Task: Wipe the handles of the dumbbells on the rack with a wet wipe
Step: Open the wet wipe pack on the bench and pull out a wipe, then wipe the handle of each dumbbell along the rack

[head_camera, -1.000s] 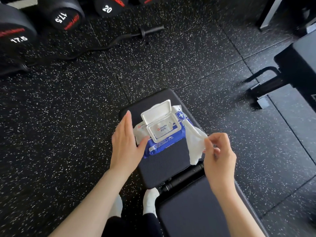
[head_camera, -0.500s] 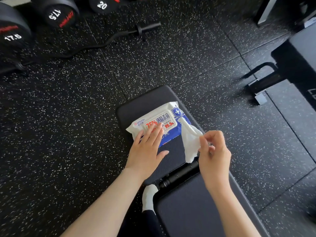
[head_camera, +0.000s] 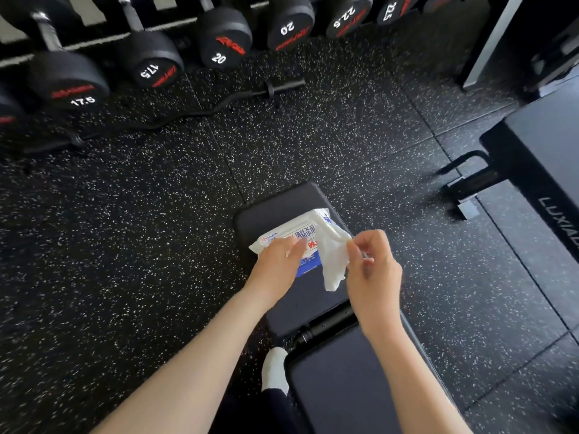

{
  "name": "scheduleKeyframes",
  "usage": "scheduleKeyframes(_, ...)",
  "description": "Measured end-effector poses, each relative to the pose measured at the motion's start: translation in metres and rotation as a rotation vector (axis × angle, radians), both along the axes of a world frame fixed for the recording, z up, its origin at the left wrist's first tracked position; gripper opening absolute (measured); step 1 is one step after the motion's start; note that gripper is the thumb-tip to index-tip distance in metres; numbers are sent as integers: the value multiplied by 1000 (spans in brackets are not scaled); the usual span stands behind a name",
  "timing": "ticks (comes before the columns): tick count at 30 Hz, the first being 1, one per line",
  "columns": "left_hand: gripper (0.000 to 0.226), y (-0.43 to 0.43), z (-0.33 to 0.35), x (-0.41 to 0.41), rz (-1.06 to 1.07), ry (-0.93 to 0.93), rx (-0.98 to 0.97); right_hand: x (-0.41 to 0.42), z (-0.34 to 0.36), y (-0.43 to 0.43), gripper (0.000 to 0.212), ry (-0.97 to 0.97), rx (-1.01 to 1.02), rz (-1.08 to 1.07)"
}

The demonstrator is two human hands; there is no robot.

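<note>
The left hand point(head_camera: 277, 264) lay flat, fingers straight, on the wipes pack point(head_camera: 289, 234) on the tabletop point(head_camera: 272, 209). Just right of it, the raised right hand point(head_camera: 372, 274) pinched the dangling wet wipe point(head_camera: 333, 266), with the dumbbells point(head_camera: 150, 62) at the far side.

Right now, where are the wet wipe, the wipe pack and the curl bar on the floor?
wet wipe point(head_camera: 333, 261): head view, its hanging middle.
wipe pack point(head_camera: 286, 232): head view, printed top face.
curl bar point(head_camera: 270, 89): head view, its collar.

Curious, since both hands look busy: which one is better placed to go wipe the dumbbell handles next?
Probably the right hand: it pinches the wet wipe. The left hand rests on the wipe pack.
</note>
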State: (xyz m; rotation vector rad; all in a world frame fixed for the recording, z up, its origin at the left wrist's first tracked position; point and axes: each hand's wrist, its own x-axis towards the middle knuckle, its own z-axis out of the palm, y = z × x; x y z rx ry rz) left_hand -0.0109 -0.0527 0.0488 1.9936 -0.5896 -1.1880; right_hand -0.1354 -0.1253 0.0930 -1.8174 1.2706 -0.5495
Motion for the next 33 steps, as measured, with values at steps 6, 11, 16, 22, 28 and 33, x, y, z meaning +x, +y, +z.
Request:
scheduleKeyframes(6,47,13,105,24,279,374,-208,42,82,11,12,-148,32,110)
scheduleKeyframes(11,23,49,211,55,493,246,-349,80,175,33,12,-273,74,196)
scheduleKeyframes(16,39,99,311,91,599,-8,-462,122,263,67,10,-351,172,350)
scheduleKeyframes(22,24,174,395,125,593,-217,-508,176,336,129,22,-444,367,548)
scheduleKeyframes(28,13,279,429,167,817,-242,-552,228,378,213,18,-586,429,622)
scheduleKeyframes(33,5,375,436,213,969,-229,-566,281,390,295,27,-537,284,754)
